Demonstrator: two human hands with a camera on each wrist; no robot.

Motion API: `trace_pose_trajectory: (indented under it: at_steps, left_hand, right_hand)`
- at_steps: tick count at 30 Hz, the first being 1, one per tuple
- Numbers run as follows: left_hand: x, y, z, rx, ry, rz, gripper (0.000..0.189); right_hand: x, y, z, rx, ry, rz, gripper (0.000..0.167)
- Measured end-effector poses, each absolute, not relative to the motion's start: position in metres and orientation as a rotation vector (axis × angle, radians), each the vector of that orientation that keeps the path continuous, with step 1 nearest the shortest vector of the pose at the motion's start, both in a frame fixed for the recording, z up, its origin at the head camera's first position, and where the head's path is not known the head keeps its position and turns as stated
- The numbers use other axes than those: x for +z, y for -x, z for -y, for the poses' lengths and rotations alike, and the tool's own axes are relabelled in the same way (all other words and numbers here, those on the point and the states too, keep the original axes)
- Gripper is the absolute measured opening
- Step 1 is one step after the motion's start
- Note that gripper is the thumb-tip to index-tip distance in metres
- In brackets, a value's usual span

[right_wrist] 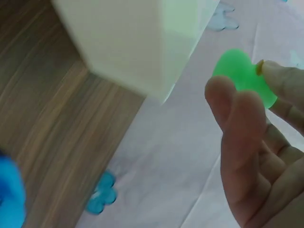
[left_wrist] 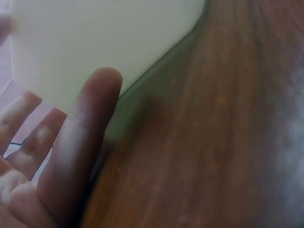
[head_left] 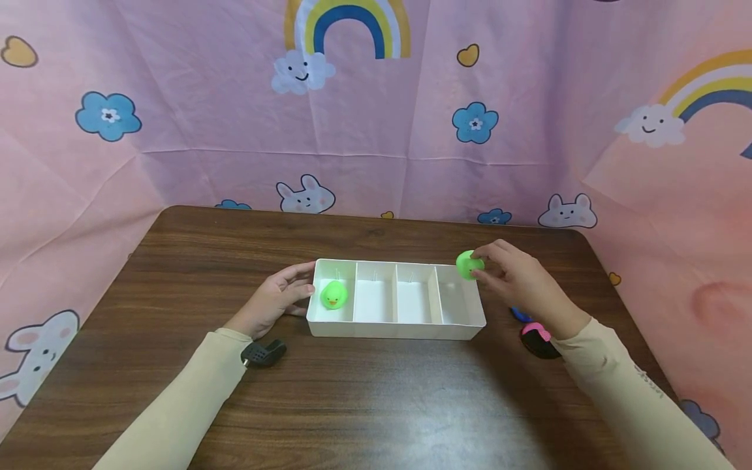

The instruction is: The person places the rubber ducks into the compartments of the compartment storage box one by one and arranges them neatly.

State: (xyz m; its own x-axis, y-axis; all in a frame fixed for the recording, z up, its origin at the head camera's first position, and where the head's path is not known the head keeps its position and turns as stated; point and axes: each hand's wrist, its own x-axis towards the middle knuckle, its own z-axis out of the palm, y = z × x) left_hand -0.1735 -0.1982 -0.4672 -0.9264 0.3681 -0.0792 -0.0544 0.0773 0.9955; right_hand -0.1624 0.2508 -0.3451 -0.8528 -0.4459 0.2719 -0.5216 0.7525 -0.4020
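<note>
My left hand (head_left: 276, 294) rests against the left end of a white divided tray (head_left: 392, 331). In the left wrist view, its thumb (left_wrist: 97, 99) lies nearly straight along the pale end wall. One green toy duck (head_left: 334, 295) with an orange beak sits in the tray's leftmost compartment. At the tray's far right corner, my right hand (head_left: 523, 274) pinches a second green toy duck (head_left: 469, 265) above the rim. The right wrist view shows this duck (right_wrist: 244, 78) between thumb and fingertips, apart from the tray wall.
Right of the tray, partly under my right forearm, lie a blue object (head_left: 520, 314) and a pink-and-black object (head_left: 539, 341); their kinds are unclear. The brown wooden table (head_left: 376, 405) ends at a patterned pink cloth (head_left: 376, 117) behind and at the sides.
</note>
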Motion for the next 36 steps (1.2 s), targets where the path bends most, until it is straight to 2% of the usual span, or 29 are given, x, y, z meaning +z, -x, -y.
trace_pose_trajectory:
  at_steps: [18, 36]
  left_hand:
    - [-0.47, 0.172, 0.198, 1.927, -0.3, -2.04, 0.062]
    - [-0.469, 0.174, 0.2, 1.932, -0.32, -2.034, 0.063]
  right_hand:
    - [-0.348, 0.156, -0.173, 0.814, -1.011, 2.745, 0.021]
    - [-0.368, 0.166, -0.127, 0.684, -1.12, 2.774, 0.023]
